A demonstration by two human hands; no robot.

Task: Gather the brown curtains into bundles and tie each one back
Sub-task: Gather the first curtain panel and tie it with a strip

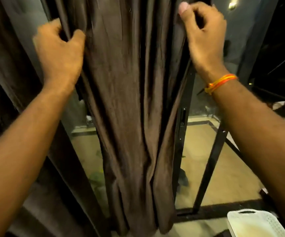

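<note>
Dark glass in a black metal door frame fills the background, with a tan tiled floor showing through it. Right in front of you hangs the long brown fabric curtain, loose and not yet tied. Your left hand has its fingers curled tight round the curtain's left edge, and your right hand, with an orange-and-yellow thread band at the wrist, grips the right edge up high. You've got both edges, I'd judge, so you can sweep the folds inward into one bundle. Down at the lower right sits a white perforated plastic basket.
</note>
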